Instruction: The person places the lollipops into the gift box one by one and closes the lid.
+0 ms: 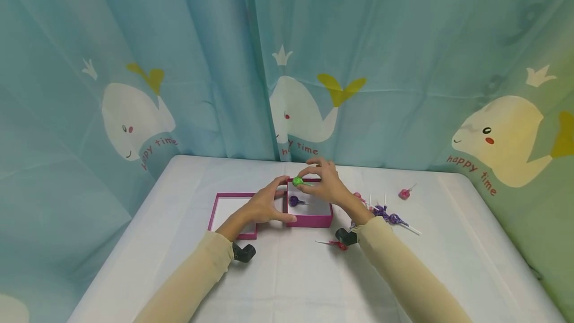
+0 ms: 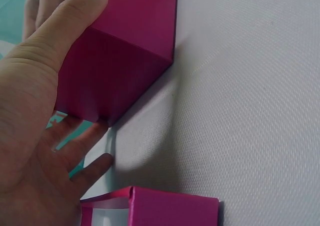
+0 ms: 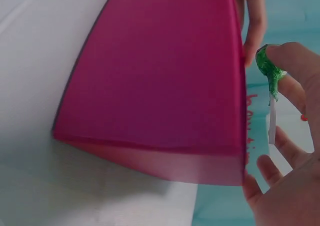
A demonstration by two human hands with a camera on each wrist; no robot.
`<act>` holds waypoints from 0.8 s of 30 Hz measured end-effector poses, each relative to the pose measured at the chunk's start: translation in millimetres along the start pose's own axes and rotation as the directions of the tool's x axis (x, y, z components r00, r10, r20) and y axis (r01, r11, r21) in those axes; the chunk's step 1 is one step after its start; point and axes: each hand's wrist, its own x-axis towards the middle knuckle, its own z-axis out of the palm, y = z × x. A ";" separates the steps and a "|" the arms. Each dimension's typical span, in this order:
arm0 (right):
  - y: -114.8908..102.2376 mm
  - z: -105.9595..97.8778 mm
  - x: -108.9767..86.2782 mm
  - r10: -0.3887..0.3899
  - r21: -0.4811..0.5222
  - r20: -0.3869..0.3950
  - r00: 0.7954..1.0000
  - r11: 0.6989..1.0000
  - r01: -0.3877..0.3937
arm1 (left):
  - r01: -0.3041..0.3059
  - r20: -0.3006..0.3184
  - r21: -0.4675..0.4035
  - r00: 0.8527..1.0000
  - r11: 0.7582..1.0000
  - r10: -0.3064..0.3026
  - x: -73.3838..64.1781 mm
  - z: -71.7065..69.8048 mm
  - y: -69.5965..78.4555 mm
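A green-wrapped lollipop (image 1: 298,181) is pinched between the thumb and finger of my right hand (image 1: 325,182), over the back of a magenta box (image 1: 309,221). In the right wrist view, the lollipop's white stick (image 3: 272,123) points down past the palm, beside the box wall. My left hand (image 1: 265,205) grips the box at its left side, with the thumb (image 2: 75,21) on the front wall and the fingers along the left side. Inside the box, on its white floor, lies a purple lollipop (image 1: 294,201).
The shallow magenta lid (image 1: 233,236) lies left of the box, partly behind my left hand. Purple lollipops (image 1: 394,219) cluster to the right, partly hidden by my right arm. A pink one (image 1: 404,194) lies farther back, and a red one (image 1: 341,245) lies in front.
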 end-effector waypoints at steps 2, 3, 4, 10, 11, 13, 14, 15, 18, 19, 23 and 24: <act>2.8 2.6 0.1 0.015 0.001 0.007 1.000 1.000 -0.015 | 0.002 0.001 -0.002 1.000 1.000 -0.002 -0.4 0.2 -0.4; 4.3 3.7 0.2 0.022 0.004 0.013 1.000 1.000 -0.022 | 0.004 0.002 -0.003 1.000 1.000 -0.004 -0.5 0.3 -0.7; 5.7 4.9 0.2 0.031 0.005 0.021 0.999 0.999 -0.031 | 0.005 0.003 0.000 1.000 1.000 -0.005 -0.6 0.6 -1.2; 10.7 9.1 -1.2 0.076 -0.013 0.055 0.996 0.997 -0.075 | 0.005 0.005 0.010 1.000 1.000 -0.005 -0.3 2.3 -3.8; 11.1 9.6 -1.5 0.077 -0.017 0.054 0.996 0.997 -0.076 | 0.007 0.005 0.006 1.000 1.000 -0.007 -0.5 2.3 -3.6; 11.5 9.9 -2.0 0.063 -0.019 0.047 0.997 0.998 -0.062 | 0.009 0.003 0.001 1.000 1.000 -0.009 -0.5 2.5 -3.4; 11.5 9.7 -2.2 0.054 -0.020 0.041 0.998 0.998 -0.053 | 0.009 0.002 0.000 1.000 1.000 -0.009 -0.5 2.4 -3.1; 11.5 9.5 -1.8 0.050 -0.017 0.036 0.998 0.999 -0.049 | 0.010 0.002 -0.001 1.000 1.000 -0.010 -0.5 2.4 -2.7; 10.7 7.4 0.4 0.007 -0.002 0.010 1.000 1.000 -0.007 | 0.006 0.007 0.002 1.000 1.000 -0.006 -0.5 2.1 -1.5; 9.9 6.3 1.5 -0.009 0.009 0.001 1.000 1.000 0.009 | 0.003 0.010 0.002 1.000 1.000 -0.003 -0.6 1.8 -0.9; 5.6 3.4 5.7 -0.064 0.047 -0.017 0.998 0.997 0.064 | -0.009 0.012 -0.005 1.000 1.000 0.009 -0.6 0.7 0.2; 4.5 3.4 6.4 -0.071 0.056 -0.009 0.997 0.996 0.072 | -0.010 0.011 -0.009 1.000 1.000 0.010 -0.4 0.3 0.3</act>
